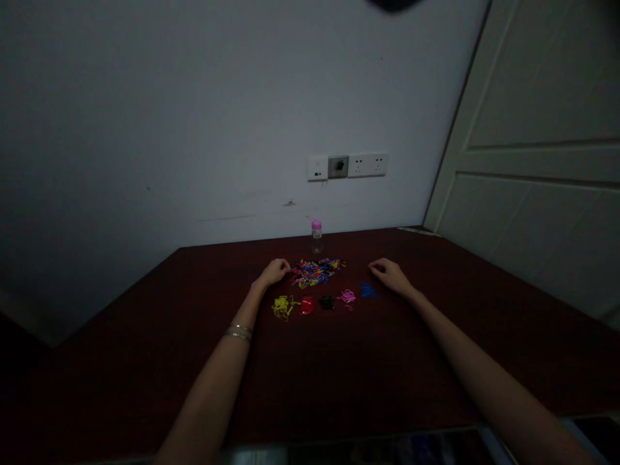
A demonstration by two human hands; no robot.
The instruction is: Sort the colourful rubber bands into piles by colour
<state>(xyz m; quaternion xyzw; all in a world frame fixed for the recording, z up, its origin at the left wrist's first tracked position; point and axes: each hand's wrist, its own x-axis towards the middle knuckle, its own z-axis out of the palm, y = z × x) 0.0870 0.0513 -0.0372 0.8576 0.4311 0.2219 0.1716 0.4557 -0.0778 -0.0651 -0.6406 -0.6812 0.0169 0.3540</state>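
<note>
A heap of mixed, many-coloured small rubber bands (314, 272) lies on the dark red table. My left hand (276, 271) rests at the heap's left side, fingers curled in, with nothing visible in them. On the other side, my right hand (391, 276) lies on the table with its fingers bent together, just above and right of a small blue pile (368, 290); it shows nothing held. In a row nearer to me are a yellow pile (283, 307), a red pile (307, 305), a black pile (327, 302) and a pink pile (347, 297).
A clear bottle with a pink lid (316, 236) stands upright behind the heap. Sockets and a switch (347, 166) are set in the white wall beyond the table (334, 368). A pale panelled door (537, 148) is on the right.
</note>
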